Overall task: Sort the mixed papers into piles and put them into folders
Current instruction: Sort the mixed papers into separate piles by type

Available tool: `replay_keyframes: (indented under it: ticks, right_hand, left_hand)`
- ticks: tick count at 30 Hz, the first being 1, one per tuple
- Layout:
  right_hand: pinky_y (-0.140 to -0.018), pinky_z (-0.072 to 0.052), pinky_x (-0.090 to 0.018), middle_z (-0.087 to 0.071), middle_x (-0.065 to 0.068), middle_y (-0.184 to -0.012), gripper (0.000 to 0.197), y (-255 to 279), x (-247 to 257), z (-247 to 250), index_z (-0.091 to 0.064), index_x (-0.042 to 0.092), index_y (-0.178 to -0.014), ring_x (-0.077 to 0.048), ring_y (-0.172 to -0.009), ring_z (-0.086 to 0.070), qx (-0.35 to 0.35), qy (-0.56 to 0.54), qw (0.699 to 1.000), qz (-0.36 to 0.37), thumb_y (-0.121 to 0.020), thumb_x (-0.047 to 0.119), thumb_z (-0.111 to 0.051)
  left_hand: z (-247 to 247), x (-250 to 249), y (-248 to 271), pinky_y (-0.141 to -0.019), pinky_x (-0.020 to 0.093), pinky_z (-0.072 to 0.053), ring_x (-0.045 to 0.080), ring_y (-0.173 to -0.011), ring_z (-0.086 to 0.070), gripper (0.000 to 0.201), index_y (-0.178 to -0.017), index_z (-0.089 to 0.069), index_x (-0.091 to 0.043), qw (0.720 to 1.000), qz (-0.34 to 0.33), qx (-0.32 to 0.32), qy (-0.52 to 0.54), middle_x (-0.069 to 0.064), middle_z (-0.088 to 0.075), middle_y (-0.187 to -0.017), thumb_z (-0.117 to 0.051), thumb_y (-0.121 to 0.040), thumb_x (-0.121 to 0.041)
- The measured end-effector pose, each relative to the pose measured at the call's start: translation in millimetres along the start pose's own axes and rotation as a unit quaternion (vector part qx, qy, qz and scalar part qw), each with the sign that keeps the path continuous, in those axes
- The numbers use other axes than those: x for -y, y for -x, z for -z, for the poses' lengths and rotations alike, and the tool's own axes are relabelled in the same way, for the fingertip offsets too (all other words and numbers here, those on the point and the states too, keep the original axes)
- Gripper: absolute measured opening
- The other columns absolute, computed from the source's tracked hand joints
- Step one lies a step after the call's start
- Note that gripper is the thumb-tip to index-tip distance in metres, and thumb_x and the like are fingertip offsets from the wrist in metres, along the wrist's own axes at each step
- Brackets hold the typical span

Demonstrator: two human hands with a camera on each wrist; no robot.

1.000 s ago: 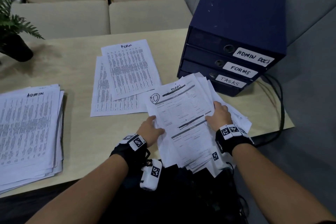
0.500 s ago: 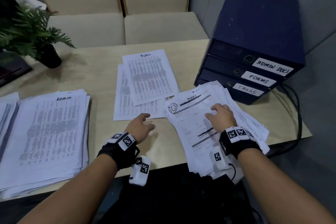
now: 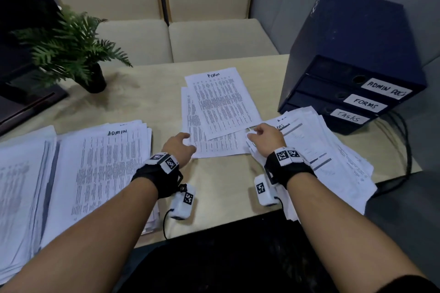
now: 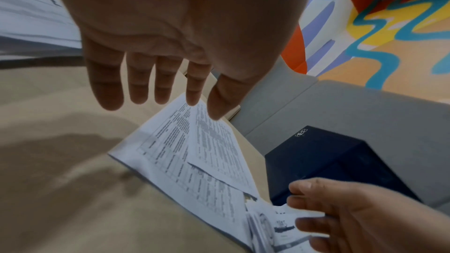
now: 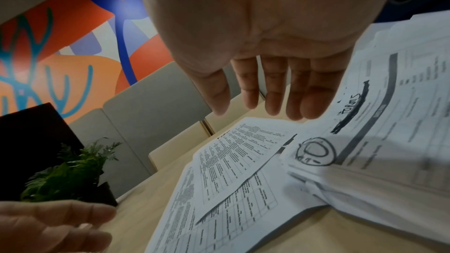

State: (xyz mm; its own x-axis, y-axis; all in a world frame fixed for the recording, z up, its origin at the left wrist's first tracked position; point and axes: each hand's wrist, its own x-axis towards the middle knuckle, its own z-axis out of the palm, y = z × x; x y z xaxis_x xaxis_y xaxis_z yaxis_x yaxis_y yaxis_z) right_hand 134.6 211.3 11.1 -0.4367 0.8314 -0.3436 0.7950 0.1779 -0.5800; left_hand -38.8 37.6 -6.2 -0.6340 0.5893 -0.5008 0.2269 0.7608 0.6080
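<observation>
At the far left of the surface [image 3: 152,93], the ADMIN pile [image 3: 102,173] lies squared and face up with its handwritten heading at the far edge, which keeps the category readable while sorting continues. A potted plant [image 3: 71,54] stands behind it, well apart from the papers. The left hand [image 3: 177,147] is at the near-left corner of the FORM sheets [image 3: 219,107]; its fingers are extended and relaxed and hold nothing, a posture suited to steadying or gathering those sheets. The FORM sheets are two loose pages of dense tabular print. The upper page is headed FORM and lies skewed across the lower one, so the pair needs aligning before filing. The right hand [image 3: 265,139] is spread, fingers loosely straight, over the near-left corner of the FORMS stack [image 3: 333,150], where that stack overlaps the FORM sheets. Motion blur in the wrist view leaves it unclear whether the fingertips press the paper or hover just above it. The FORMS stack is thick and fanned, with a ruled form on top bearing a hand-drawn circle mark; its near end overhangs the surface edge. Just behind it stands the folder box [image 3: 357,38], its spines labelled ADMIN DOCS, FORMS and TASKS facing the person so that each pile can be matched to a folder. No pile is in a folder yet.
</observation>
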Motion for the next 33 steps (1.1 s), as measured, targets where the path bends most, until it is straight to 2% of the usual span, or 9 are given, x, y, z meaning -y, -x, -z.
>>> replay_keyframes:
  ticks: [4, 9, 12, 15, 18, 23, 28, 31, 33]
  right_hand:
    - [-0.082, -0.036, -0.023, -0.058, -0.009, -0.129, 0.041, -30.0, 4.0, -11.3, -0.057, 0.012, -0.126, -0.025, -0.113, -0.056, 0.027, 0.006, 0.999, -0.039, -0.091, 0.033, -0.062]
    - [-0.092, -0.042, -0.031, -0.050, -0.012, -0.138, 0.054, -73.8, 7.3, -20.8, -0.046, 0.010, -0.137, -0.030, -0.123, -0.051, 0.058, 0.048, 0.996, -0.052, -0.091, 0.033, -0.062]
    - [-0.096, -0.044, -0.040, -0.048, -0.017, -0.135, 0.057, -106.3, 10.9, -27.4, -0.047, 0.005, -0.134, -0.035, -0.124, -0.046, 0.041, 0.093, 0.993, -0.055, -0.088, 0.034, -0.065]
    - [-0.095, -0.043, -0.043, -0.045, -0.015, -0.134, 0.062, -128.3, 16.1, -33.4, -0.043, 0.005, -0.134, -0.035, -0.125, -0.040, 0.014, 0.123, 0.990, -0.064, -0.085, 0.034, -0.067]
    - [-0.097, -0.043, -0.046, -0.043, -0.013, -0.135, 0.066, -144.0, 19.0, -36.9, -0.040, 0.007, -0.134, -0.033, -0.125, -0.038, 0.014, 0.150, 0.985, -0.089, -0.081, 0.036, -0.070]
    - [-0.098, -0.040, -0.048, -0.042, -0.014, -0.137, 0.076, -160.0, 21.3, -42.3, -0.033, 0.009, -0.138, -0.033, -0.127, -0.039, 0.030, 0.182, 0.978, -0.092, -0.078, 0.029, -0.077]
    - [-0.070, -0.047, -0.031, -0.061, -0.018, -0.111, 0.031, -159.7, 30.0, -41.7, -0.049, 0.001, -0.122, -0.029, -0.084, -0.055, 0.040, 0.064, 0.996, -0.052, -0.091, 0.003, -0.052]
    - [-0.065, -0.044, -0.029, -0.062, -0.011, -0.104, 0.023, -149.9, 35.0, -20.9, -0.056, 0.004, -0.115, -0.025, -0.081, -0.055, 0.008, -0.038, 0.999, -0.033, -0.093, 0.007, -0.050]
    - [-0.066, -0.042, -0.026, -0.059, -0.006, -0.100, 0.022, -140.1, 35.0, -4.1, -0.057, 0.005, -0.114, -0.022, -0.084, -0.055, -0.028, -0.102, 0.994, -0.021, -0.093, 0.006, -0.052]
  left_hand:
    - [-3.9, -1.4, -21.1, -0.080, 0.027, -0.040, 0.027, -0.109, -0.057, 0.053, -0.141, -0.043, -0.021, 1.000, 0.007, 0.009, -0.025, 0.013, -0.049, -0.138, -0.055, -0.089, -0.020]
    - [-13.3, -7.3, -48.7, -0.095, 0.035, -0.045, 0.033, -0.117, -0.053, 0.058, -0.140, -0.044, -0.020, 0.998, 0.036, -0.006, -0.055, 0.015, -0.046, -0.139, -0.060, -0.085, -0.015]
    - [-23.4, -12.0, -64.9, -0.104, 0.043, -0.038, 0.035, -0.126, -0.039, 0.070, -0.144, -0.034, -0.019, 0.988, 0.065, -0.005, -0.138, 0.015, -0.038, -0.142, -0.067, -0.083, -0.030]
    - [-36.1, -18.6, -71.1, -0.100, 0.050, -0.038, 0.033, -0.128, -0.030, 0.084, -0.142, -0.028, -0.022, 0.976, 0.073, -0.039, -0.203, 0.011, -0.031, -0.143, -0.069, -0.076, -0.053]
    - [-47.9, -20.4, -76.5, -0.097, 0.053, -0.039, 0.033, -0.129, -0.026, 0.092, -0.140, -0.022, -0.025, 0.967, 0.090, -0.052, -0.233, 0.010, -0.025, -0.143, -0.072, -0.070, -0.058]
    - [-44.7, -24.3, -83.3, -0.091, 0.051, -0.042, 0.032, -0.126, -0.027, 0.091, -0.140, -0.019, -0.027, 0.969, 0.114, -0.046, -0.216, 0.010, -0.027, -0.140, -0.078, -0.072, -0.042]
    - [-33.2, -16.6, -82.3, -0.092, 0.043, -0.045, 0.037, -0.115, -0.044, 0.096, -0.147, -0.014, -0.025, 0.988, 0.105, -0.052, -0.102, 0.016, -0.031, -0.136, -0.075, -0.075, -0.006]
    - [-25.6, -7.7, -75.3, -0.094, 0.041, -0.047, 0.035, -0.113, -0.053, 0.112, -0.150, 0.005, -0.034, 0.986, 0.150, -0.067, 0.031, 0.020, -0.042, -0.134, -0.065, -0.075, 0.012]
    - [-17.7, 0.3, -69.1, -0.083, 0.034, -0.049, 0.030, -0.106, -0.057, 0.108, -0.149, 0.006, -0.035, 0.979, 0.159, -0.086, 0.094, 0.019, -0.048, -0.135, -0.060, -0.079, 0.013]
